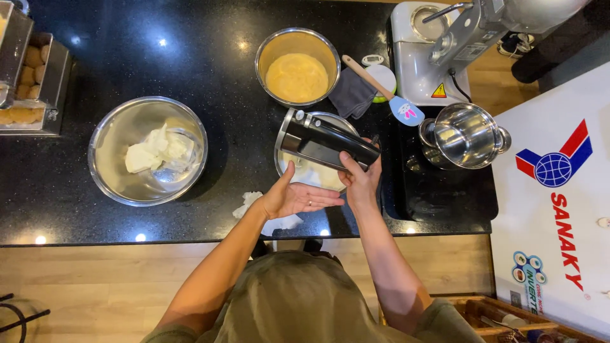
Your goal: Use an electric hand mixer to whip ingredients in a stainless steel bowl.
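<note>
My right hand [361, 179] grips a black hand mixer [325, 141] and holds it over a steel bowl [287, 159] with white cream inside. My left hand [293, 195] rests against the near rim of that bowl, fingers spread and flat. A large steel bowl [105, 162] to the left holds lumps of white cream cheese [155, 149]. Farther back, another steel bowl [265, 51] contains pale yellow batter [296, 76].
A spatula with a wooden handle and blue blade [387, 94] lies on a grey cloth [351, 95]. A stand mixer [445, 44] and its steel bowl [464, 134] are at the right. A crumpled white tissue [249, 202] lies near the counter edge. Metal trays of biscuits [28, 76] sit far left.
</note>
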